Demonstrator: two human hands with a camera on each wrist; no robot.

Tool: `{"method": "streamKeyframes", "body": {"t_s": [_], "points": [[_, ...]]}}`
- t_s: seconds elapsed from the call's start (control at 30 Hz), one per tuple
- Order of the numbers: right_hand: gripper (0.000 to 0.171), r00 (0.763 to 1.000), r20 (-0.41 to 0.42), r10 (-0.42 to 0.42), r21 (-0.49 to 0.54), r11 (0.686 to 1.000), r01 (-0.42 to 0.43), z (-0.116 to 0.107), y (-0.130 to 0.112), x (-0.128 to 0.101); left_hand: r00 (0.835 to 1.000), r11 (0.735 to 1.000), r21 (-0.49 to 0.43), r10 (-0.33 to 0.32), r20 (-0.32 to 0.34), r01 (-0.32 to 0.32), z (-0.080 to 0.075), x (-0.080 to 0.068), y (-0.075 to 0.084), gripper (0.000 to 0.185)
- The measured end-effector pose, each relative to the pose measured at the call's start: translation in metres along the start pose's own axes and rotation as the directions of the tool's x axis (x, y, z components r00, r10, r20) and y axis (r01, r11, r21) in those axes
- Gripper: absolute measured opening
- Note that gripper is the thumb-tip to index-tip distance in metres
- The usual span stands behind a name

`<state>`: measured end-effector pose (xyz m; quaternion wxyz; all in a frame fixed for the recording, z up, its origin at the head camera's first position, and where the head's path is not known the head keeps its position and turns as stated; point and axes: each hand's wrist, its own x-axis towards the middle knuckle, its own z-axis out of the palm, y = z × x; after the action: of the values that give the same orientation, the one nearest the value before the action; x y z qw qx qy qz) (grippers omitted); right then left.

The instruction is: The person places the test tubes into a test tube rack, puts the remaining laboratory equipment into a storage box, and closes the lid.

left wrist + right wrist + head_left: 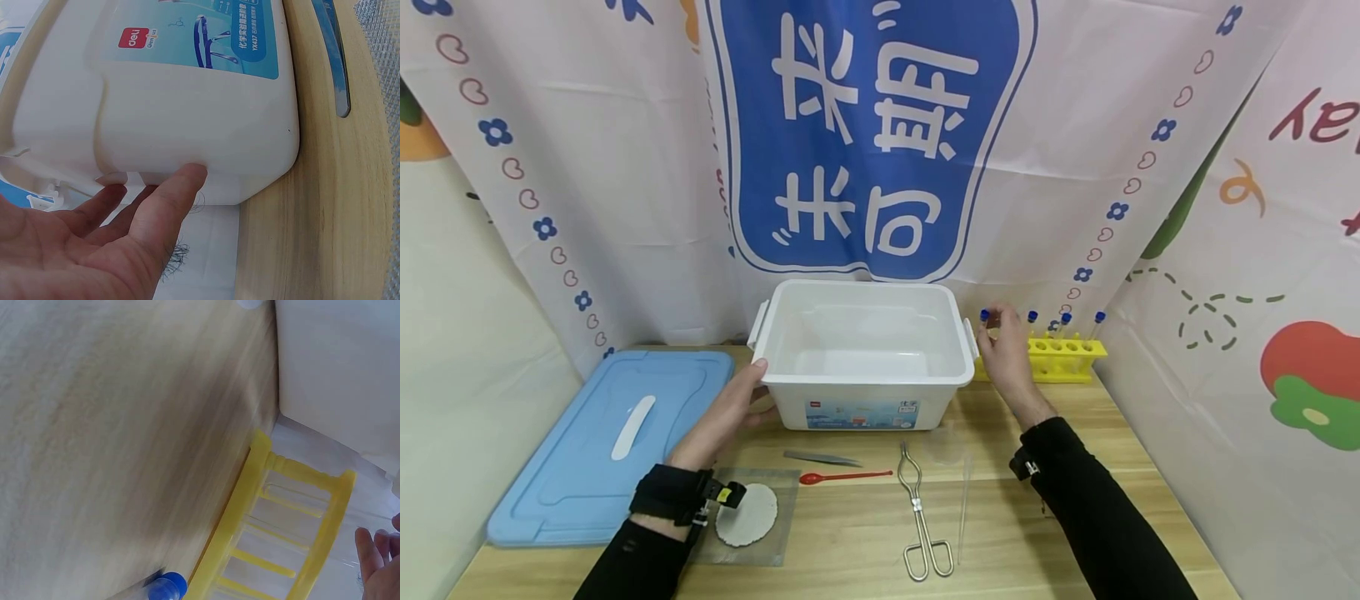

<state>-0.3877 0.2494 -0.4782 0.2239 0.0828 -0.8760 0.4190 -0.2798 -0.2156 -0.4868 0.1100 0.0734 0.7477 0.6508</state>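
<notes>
White bin: open plastic bin (863, 354) sits mid-frame at the back of the wooden table (1075, 500), nothing visible inside, mouth up so stuff can drop straight in.
Left hand: left hand (730, 412) rests against the bin's lower left corner, fingers fairly straight and touching the wall, not curled round anything. Looks like it's just bracing the bin so it doesn't slide. The wrist view shows fingertips (187, 175) right on the plastic.
Right hand: right hand (1003, 354) is up right of the bin, fingertips pinching a blue-capped tube (986, 317) at the rack's left end.
Rack: yellow rack (1060, 357) stands just beside the bin's right side, centre right of the frame, more capped tubes upright in it. Handy spot, I guess, close to the bin.
Lid: blue lid (587, 450) lies flat lower left, out of the way.
Front row: tweezers (822, 457), red spoon (842, 477), metal tongs (921, 517) and a clear dropper (962, 508) laid out apart, easy to grab.
Mesh pad: round white disc on mesh (747, 515) near the left wrist.
</notes>
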Motion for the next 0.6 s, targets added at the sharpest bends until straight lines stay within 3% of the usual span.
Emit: {"method": "streamKeyframes", "body": {"t_s": [0.2,0.6], "points": [[0.036,0.997,0.049,0.052,-0.064,0.997,-0.048,0.001,0.000,-0.002,1.000,1.000,0.003,0.000,-0.001,0.000,0.000,0.000,0.000,0.088],[0.044,0.995,0.045,0.092,-0.080,0.993,-0.088,-0.009,-0.004,-0.007,1.000,1.000,0.009,0.000,0.002,0.000,-0.001,0.000,0.000,0.088]]}}
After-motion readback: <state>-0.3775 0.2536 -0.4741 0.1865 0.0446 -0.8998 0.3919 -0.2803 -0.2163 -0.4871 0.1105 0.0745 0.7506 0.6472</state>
